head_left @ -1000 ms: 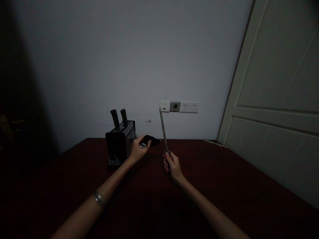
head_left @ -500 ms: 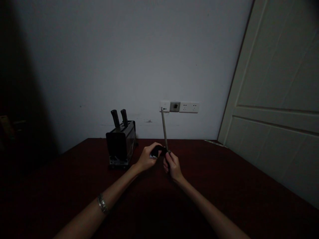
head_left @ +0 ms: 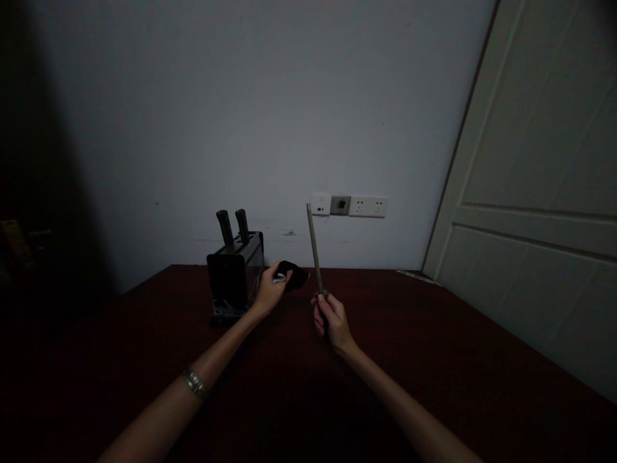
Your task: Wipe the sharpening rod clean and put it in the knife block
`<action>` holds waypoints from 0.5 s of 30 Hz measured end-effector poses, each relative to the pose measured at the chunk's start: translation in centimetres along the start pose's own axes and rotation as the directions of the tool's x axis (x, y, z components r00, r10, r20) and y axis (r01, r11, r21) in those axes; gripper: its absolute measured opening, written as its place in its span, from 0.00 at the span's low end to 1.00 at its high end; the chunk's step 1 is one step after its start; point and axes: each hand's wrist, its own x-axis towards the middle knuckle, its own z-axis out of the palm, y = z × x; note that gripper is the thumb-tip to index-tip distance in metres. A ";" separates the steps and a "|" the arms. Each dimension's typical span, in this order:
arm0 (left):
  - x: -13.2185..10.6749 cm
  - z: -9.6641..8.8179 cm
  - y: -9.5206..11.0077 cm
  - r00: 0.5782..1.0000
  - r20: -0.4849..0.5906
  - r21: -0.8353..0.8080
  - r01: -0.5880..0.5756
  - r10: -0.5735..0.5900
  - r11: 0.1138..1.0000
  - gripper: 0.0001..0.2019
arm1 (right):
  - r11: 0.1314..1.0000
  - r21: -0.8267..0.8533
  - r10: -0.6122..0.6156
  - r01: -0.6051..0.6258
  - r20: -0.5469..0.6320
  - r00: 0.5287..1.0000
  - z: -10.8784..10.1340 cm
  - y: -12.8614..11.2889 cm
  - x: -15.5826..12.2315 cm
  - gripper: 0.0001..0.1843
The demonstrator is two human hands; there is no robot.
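My right hand (head_left: 332, 319) is wrapped round the handle of a honing steel (head_left: 314, 247), whose grey rod points up and leans slightly left. To its left, my left hand (head_left: 270, 290) is closed on a dark cloth (head_left: 295, 274) with a small white patch, perhaps a label. The cloth is apart from the rod. Close behind my left hand stands a black knife block (head_left: 226, 280). Two dark handles, a left one (head_left: 224, 227) and a right one (head_left: 242, 225), stick up from its top.
A dark red-brown table (head_left: 385, 334) reaches back to a pale wall. White sockets (head_left: 367, 206) and a grey wall plate (head_left: 340, 205) are mounted behind the rod's tip. A light panelled door (head_left: 525, 193) rises along the right side. The scene is dim.
My left hand has moved left with the cloth, off the rod and closer to the knife block. My right hand stays nearly in place, the honing steel tilting a little more left.
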 end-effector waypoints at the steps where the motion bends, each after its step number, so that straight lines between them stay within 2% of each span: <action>1: 0.1 -0.1 -0.2 1.000 -0.020 -0.006 0.015 -0.015 1.000 0.11 | 1.000 -0.020 0.000 0.000 0.001 1.000 -0.1 0.0 0.0 0.16; 4: 0.1 -0.3 -0.5 0.999 -0.034 -0.011 0.035 -0.035 0.999 0.11 | 0.998 -0.055 0.007 -0.006 0.009 1.000 -0.4 0.2 0.1 0.14; 9: 0.0 -0.3 -0.4 0.999 0.006 -0.009 0.038 -0.038 0.999 0.11 | 0.997 -0.073 0.040 -0.038 0.030 0.999 -0.4 -0.1 0.2 0.13; 15: -0.2 -0.2 -0.2 0.999 0.019 -0.003 0.034 -0.034 0.999 0.11 | 0.996 -0.034 0.086 -0.086 -0.004 0.996 0.0 -0.4 0.3 0.16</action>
